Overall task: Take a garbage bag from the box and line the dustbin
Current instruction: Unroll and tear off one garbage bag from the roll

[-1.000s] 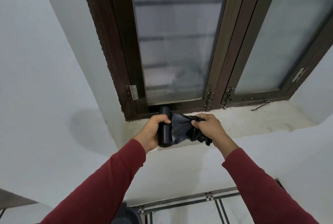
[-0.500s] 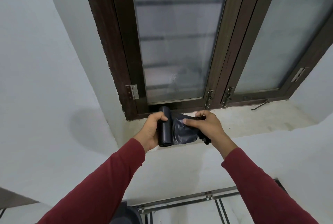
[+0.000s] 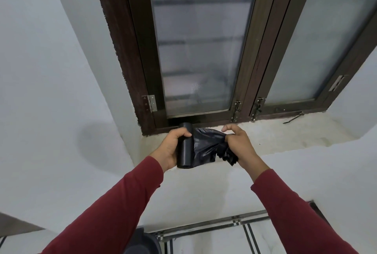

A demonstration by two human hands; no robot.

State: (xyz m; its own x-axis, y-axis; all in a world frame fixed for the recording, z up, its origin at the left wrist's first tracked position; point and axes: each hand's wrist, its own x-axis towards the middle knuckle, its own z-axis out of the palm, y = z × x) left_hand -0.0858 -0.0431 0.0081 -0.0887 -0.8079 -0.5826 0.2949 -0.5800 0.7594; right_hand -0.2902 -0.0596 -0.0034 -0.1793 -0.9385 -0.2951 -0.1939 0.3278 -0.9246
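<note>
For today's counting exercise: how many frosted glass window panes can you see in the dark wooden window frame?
2. One frosted glass pane sits in the middle, directly above the hands; the other frosted glass pane is on the right, partly cut off by the picture's edge, so more panes may lie out of view.

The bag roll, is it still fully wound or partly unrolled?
Partly unrolled. The left hand grips the roll while a crumpled length of bag runs from it to the right hand.
</note>
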